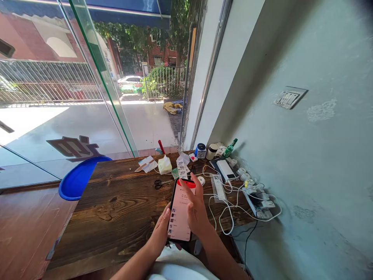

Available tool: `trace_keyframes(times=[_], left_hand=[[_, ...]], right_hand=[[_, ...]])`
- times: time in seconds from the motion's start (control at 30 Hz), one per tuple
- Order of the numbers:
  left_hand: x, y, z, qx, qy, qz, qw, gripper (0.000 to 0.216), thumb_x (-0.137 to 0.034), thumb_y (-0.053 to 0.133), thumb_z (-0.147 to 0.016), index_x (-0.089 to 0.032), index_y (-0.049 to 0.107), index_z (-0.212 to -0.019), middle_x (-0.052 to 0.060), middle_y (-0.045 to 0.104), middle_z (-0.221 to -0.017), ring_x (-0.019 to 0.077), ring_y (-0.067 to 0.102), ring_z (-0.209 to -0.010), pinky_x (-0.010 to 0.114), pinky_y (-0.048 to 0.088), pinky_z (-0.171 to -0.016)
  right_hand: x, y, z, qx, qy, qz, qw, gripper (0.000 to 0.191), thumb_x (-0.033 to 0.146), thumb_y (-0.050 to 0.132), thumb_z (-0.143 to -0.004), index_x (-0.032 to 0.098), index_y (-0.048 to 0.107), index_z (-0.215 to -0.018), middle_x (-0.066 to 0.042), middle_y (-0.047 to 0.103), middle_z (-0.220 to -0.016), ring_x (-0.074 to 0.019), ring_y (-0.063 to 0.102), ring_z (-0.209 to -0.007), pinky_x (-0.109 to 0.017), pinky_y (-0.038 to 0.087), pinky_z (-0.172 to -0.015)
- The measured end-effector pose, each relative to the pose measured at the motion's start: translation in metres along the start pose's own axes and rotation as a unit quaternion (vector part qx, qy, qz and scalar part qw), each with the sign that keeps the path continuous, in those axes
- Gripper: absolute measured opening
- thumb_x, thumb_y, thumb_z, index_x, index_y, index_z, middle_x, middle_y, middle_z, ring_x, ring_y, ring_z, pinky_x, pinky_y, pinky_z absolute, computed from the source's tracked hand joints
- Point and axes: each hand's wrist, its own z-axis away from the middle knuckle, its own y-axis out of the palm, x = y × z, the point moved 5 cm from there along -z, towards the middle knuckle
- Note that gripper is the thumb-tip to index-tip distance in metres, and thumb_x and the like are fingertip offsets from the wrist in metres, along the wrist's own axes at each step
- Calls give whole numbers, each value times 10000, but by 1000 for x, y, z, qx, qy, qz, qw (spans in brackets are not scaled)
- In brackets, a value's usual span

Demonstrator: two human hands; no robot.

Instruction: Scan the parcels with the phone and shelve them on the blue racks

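"Brown wooden table (110,210) beneath. Where's the black-edged rectangular phone (179,221)?"

"Over its near side, grasped by the left hand (160,227)."

"And the right hand (198,213)?"

"Loose over the phone, gripping nothing; black-handled scissors (157,184) lie left of it."

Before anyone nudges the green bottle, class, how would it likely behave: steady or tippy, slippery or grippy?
The green bottle would probably tip if pushed near its top, since it looks tall and slim. Its shiny surface suggests it might be slippery. Its rounded body would likely roll once toppled.
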Motion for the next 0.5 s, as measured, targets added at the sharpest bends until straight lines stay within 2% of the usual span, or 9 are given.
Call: trace_keyframes(times=[0.1, 0.17, 0.23, 0.3, 0.4, 0.5], left_hand=[[0, 0, 1, -3, 1, 2, 1000, 986, -732, 588, -704, -187, 268, -1460, 109, 702, -952, 257, 689, -695, 218, 419, -351], [-1, 0, 1, -4, 2, 3, 1000, 972, -725, 584, -714, -189, 269, -1461, 118, 700, -979, 266, 690, -709, 238, 450, -364], [-1, -1, 2, -7, 3, 2, 1000, 965, -728, 580, -715, -194, 275, -1459, 127, 696, -1013, 268, 689, -718, 244, 462, -368], [-1, -2, 2, -12, 6, 4, 1000, 963, -730, 583, -710, -199, 285, -1456, 135, 691, -1046, 268, 689, -731, 235, 456, -368], [-1, -6, 1, -28, 14, 21, 999, 918, -707, 583, -730, -217, 307, -1455, 128, 689, -1081, 280, 688, -795, 267, 511, -443], [-2, -12, -2, -49, 46, 44, 997, 767, -658, 583, -768, -226, 444, -1387, 102, 689, -1118, 291, 663, -945, 339, 574, -671]], right_hand=[[0, 1, 2, -1, -1, 11, 1000, 639, 657, 121, -930, 347, 410, -1409, -64, 144, -1541, -391, 165, -1402, -655, 203, -1086], [-2, 2, 4, -15, 11, -3, 1000, 650, 653, 147, -933, 310, 288, -1467, -96, 128, -1546, -384, 125, -1420, -661, 167, -1106], [-7, 3, 7, -44, 51, -46, 997, 711, 647, 261, -933, 251, 111, -1505, -145, 111, -1549, -369, 98, -1435, -652, 143, -1127], [-13, 7, 12, -42, 112, -109, 987, 851, 630, 452, -890, 217, 22, -1497, -180, 109, -1552, -362, 117, -1437, -631, 153, -1139], [-14, 16, 21, 42, 176, -249, 951, 992, 534, 698, -775, 229, 62, -1473, -192, 250, -1521, -341, 287, -1393, -571, 280, -1122], [-6, 21, 30, 122, 181, -351, 911, 1055, 350, 813, -692, 274, 91, -1458, -165, 415, -1444, -314, 444, -1301, -538, 397, -1058]])
